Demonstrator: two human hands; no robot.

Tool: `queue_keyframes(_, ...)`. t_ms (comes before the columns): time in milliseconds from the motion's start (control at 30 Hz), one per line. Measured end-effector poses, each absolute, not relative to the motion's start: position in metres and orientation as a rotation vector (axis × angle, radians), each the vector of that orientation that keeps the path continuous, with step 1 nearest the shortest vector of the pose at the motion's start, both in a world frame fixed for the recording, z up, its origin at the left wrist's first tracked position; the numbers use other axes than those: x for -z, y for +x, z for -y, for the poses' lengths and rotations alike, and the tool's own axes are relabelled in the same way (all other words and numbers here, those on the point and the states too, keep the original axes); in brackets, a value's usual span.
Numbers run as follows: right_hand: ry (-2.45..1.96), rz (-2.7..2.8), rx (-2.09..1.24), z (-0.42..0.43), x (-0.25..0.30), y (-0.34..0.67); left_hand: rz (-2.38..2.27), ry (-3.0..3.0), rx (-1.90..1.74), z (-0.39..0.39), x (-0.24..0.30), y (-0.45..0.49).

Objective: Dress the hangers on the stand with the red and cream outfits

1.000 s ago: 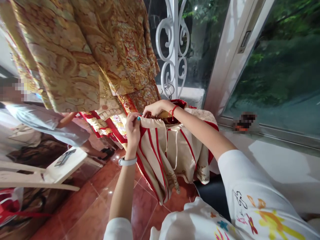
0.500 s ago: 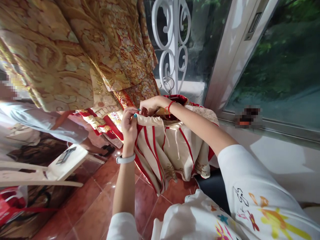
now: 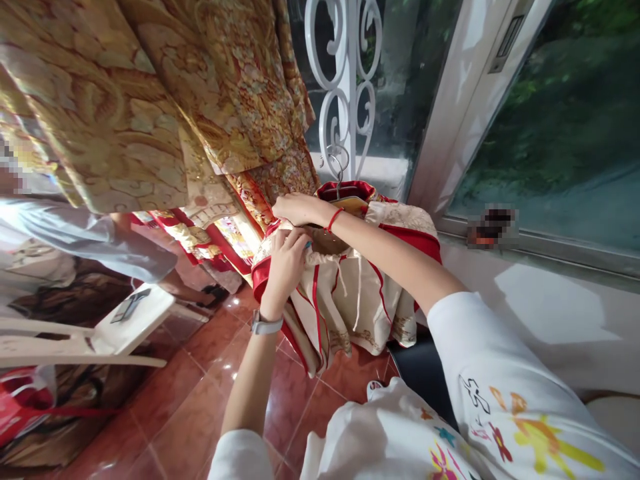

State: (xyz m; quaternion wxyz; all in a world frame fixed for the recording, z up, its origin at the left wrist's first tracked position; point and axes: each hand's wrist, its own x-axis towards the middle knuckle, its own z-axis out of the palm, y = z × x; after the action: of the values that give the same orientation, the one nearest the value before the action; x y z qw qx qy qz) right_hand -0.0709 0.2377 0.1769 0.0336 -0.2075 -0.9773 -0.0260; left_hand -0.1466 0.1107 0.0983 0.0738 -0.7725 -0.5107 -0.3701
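A cream drawstring garment [image 3: 330, 293] with red seams, perhaps a skirt, hangs in folds with its loose cords in front. My left hand [image 3: 289, 260] is closed on the left part of its gathered waistband, fingers curled over the edge. Just above and beyond, my right hand [image 3: 300, 210] is curled at the left shoulder of a red and cream jacket [image 3: 410, 233]. Its fingertips are hidden, so I cannot make out what they grip. A metal hanger [image 3: 339, 177] rises from the jacket's red collar and hooks on a white scrolled stand.
Gold embroidered robes [image 3: 200, 100] hang close on the left. The white scrolled stand [image 3: 350, 100] is before a window [image 3: 550, 133]. A pale chair [image 3: 150, 313] holds a dark flat item; another person's leg [image 3: 185, 287] shows beyond. A black seat [image 3: 425, 373] sits below.
My left hand has moved right and slightly down with the waistband, uncovering the jacket's red and cream left side. My right hand has shifted slightly left. More of the hanger and collar shows.
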Motion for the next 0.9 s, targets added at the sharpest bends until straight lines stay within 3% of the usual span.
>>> queue_keyframes(100, -0.657, 2.958, 0.168, -0.239, -0.181, -0.067, 1.659, -2.016, 1.321, -0.091, -0.069, -0.132)
queue_keyframes(200, -0.644, 2.976, -0.076, -0.245, -0.185, -0.066, 1.795, -1.695, 1.663, -0.066, -0.03, -0.108)
queue_keyframes(333, -0.73, 2.931, -0.237, -0.244, -0.185, -0.068, 1.864, -1.936, 1.773, -0.052, 0.004, -0.065)
queue_keyframes(433, -0.807, 2.888, -0.358, -0.239, -0.188, -0.066, 1.928, -2.034, 1.907, -0.058, 0.004, -0.038)
queue_keyframes(567, -0.844, 2.821, -0.827, -0.229, -0.216, -0.046, 2.071, -2.037, 2.266, -0.059, -0.005, -0.026)
queue_keyframes(700, -0.789, 2.607, -0.745, -0.193, -0.238, 0.015, 2.145, -1.934, 2.531, -0.037, -0.005, -0.029)
queue_keyframes(800, -0.713, 2.27, -0.875, -0.149, -0.206, 0.081, 2.235, -1.875, 2.711, -0.015, -0.004, -0.027)
queue_keyframes(900, -0.947, 1.937, -1.046, -0.108, -0.139, 0.123, 2.332, -1.863, 2.873, -0.002, -0.004, -0.017)
